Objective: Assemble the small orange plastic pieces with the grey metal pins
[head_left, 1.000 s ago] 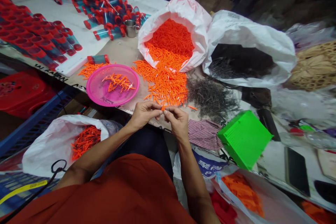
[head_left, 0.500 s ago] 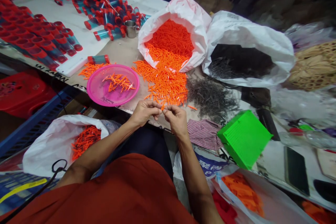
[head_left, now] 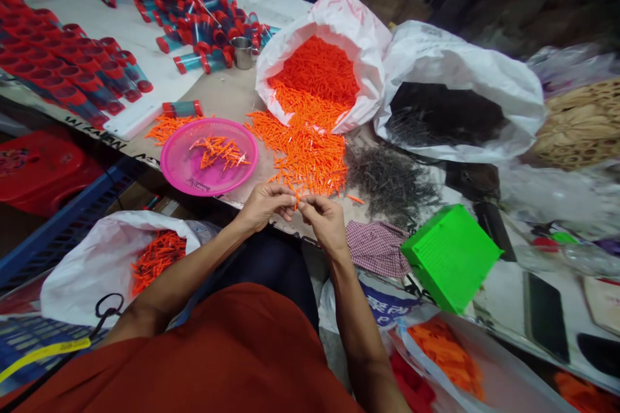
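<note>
A thin orange plastic piece (head_left: 296,199) is pinched between the fingertips of the left hand (head_left: 265,206) and right hand (head_left: 327,224), both curled nearly closed, just below a loose orange heap (head_left: 305,155). Around that heap lie a pink plastic basket (head_left: 167,164), a white sack (head_left: 372,58), and dark wiry pieces (head_left: 390,184). The basket's small print and a white bag's (head_left: 339,303) blue lettering (head_left: 385,302) cannot be read.

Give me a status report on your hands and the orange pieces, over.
Left hand and right hand pinching a small orange stick. Loose orange pile just ahead. Pink plastic basket to the left.
</note>
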`<state>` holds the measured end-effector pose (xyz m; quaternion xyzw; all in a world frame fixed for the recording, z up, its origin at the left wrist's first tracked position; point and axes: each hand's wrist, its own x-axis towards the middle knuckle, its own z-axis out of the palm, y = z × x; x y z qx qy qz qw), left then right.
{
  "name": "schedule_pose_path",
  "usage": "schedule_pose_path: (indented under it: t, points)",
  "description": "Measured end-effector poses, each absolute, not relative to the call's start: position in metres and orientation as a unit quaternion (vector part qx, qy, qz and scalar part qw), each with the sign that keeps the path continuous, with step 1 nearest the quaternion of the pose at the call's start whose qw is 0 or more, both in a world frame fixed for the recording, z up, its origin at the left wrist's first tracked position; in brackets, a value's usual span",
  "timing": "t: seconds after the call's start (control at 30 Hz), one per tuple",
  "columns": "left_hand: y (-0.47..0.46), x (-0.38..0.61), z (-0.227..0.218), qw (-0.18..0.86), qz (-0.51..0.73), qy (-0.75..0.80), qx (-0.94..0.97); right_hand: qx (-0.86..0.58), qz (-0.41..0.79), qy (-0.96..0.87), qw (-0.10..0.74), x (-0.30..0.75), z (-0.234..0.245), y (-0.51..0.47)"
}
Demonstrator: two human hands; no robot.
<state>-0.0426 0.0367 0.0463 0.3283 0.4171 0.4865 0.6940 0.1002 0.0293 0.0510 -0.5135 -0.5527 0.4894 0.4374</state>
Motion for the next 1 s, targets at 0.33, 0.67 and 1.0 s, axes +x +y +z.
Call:
schedule_pose_path:
  t: [0.33, 0.67, 1.0]
  points:
    - [0.035, -0.042, 0.044, 0.704, 0.511, 0.420, 0.258, -0.473, 0.567, -0.432, 0.518, 0.096, 0.042, 0.024]
    - [0.035, -0.044, 0.044, 0.718, 0.497, 0.425, 0.239, -0.494, 0.525, -0.459, 0.520, 0.095, 0.041, 0.022]
    - [0.033, -0.041, 0.044, 0.712, 0.509, 0.429, 0.224, -0.518, 0.459, -0.510, 0.510, 0.094, 0.042, 0.016]
